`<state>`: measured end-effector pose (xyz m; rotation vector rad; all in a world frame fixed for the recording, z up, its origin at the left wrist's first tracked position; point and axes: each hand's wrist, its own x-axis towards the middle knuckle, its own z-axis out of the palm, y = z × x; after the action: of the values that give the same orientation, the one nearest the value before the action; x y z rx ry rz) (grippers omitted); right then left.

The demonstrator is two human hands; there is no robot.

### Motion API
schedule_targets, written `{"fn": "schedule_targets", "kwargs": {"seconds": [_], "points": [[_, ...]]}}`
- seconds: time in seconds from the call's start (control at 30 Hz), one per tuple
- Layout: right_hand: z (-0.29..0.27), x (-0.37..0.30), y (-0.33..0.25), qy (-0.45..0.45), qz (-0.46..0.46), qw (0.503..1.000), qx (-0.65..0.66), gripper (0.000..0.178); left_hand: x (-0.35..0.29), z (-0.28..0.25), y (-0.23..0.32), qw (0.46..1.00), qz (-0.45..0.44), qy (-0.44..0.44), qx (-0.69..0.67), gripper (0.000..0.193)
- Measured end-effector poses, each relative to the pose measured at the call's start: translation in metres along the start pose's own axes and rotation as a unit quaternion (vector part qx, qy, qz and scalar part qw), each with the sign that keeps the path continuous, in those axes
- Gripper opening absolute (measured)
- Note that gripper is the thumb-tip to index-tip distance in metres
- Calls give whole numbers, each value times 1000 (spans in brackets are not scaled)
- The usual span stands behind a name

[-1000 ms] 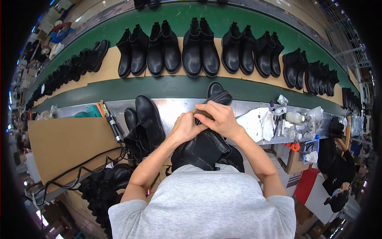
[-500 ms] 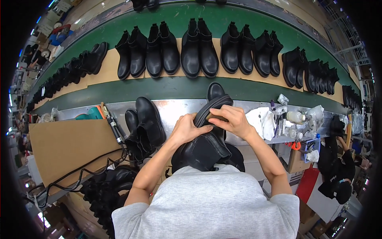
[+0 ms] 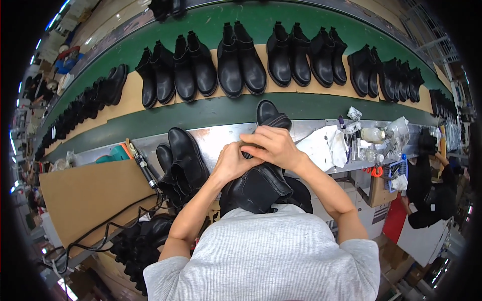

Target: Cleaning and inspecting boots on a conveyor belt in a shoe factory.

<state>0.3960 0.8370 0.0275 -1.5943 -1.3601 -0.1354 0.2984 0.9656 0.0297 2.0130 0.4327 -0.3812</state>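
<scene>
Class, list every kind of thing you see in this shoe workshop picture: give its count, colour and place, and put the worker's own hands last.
boot in hand: one, black, held at the bench edge
boots on bench: a few, black, left of the hands
boots on conveyor: many pairs, black, on tan boards along the green belt
cardboard sheet: one, brown, bench left
white cloth: one, bench right
bottle: one, pale, far right
left hand: on the boot
right hand: on the boot

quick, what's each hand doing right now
Left hand: closed on the black boot, gripping its middle.
Right hand: closed over the same boot, fingers curled across its upper part.
</scene>
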Motion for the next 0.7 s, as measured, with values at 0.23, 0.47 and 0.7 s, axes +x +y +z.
{"fn": "schedule_targets", "kwargs": {"seconds": [0.23,0.47,0.7], "points": [[-51,-103,29,73,305,949,-26,24,-7,-3,-3,997,-13,33,-75,54],[5,-162,52,64,520,835,-167,30,-8,0,-8,997,37,68,-2,50],[-56,-200,44,176,525,789,-266,24,-20,-8,-1,992,80,76,-69,35]]}}
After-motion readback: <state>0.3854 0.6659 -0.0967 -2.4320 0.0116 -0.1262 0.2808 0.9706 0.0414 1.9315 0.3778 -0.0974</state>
